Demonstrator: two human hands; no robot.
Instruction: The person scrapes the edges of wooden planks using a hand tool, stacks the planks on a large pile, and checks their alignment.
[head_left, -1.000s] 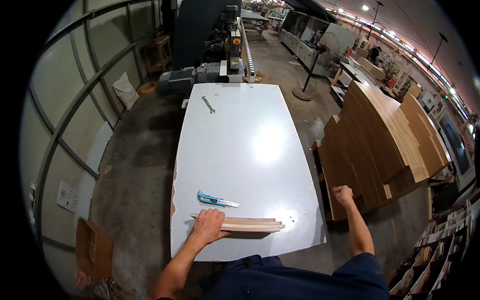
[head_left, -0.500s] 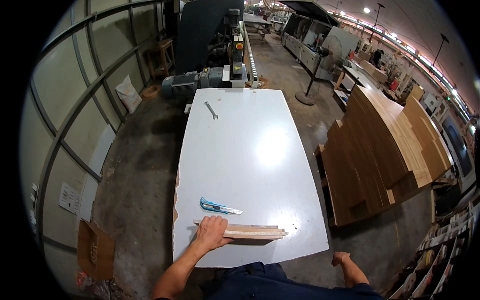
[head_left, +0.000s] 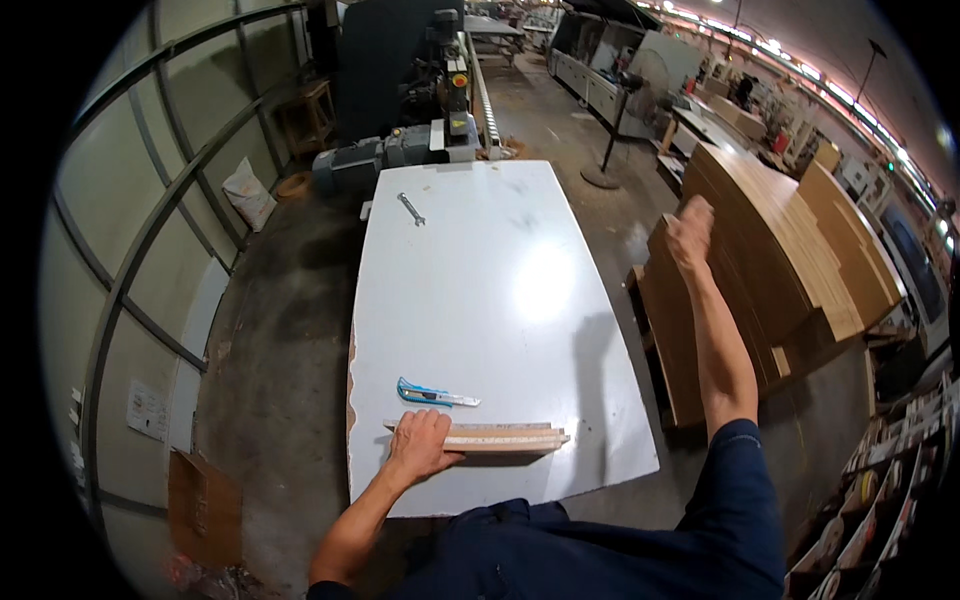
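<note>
My left hand [head_left: 421,442] is closed around the left part of a small stack of wooden strips [head_left: 510,437] near the front edge of a white tabletop [head_left: 470,330]. Just beyond the strips lies a blue-handled utility knife [head_left: 437,393], its blade end to the right. An open-end wrench [head_left: 411,209] rests at the far left of the tabletop. My right hand [head_left: 691,235] is raised on an outstretched arm, to the right of the table, overlapping a stack of brown wood panels in view. Motion blurs its fingers, so I cannot make out their pose.
The stack of brown wood panels [head_left: 745,270] stands on the right. Past the table's far end are a motor-driven machine [head_left: 385,150] and a standing fan [head_left: 610,140]. A cardboard box [head_left: 205,508] and a white sack [head_left: 248,195] sit along the left wall.
My right hand has swung up and forward from low at the right, beside the table. My left hand keeps its hold on the wooden strips. The whole view has shifted slightly.
</note>
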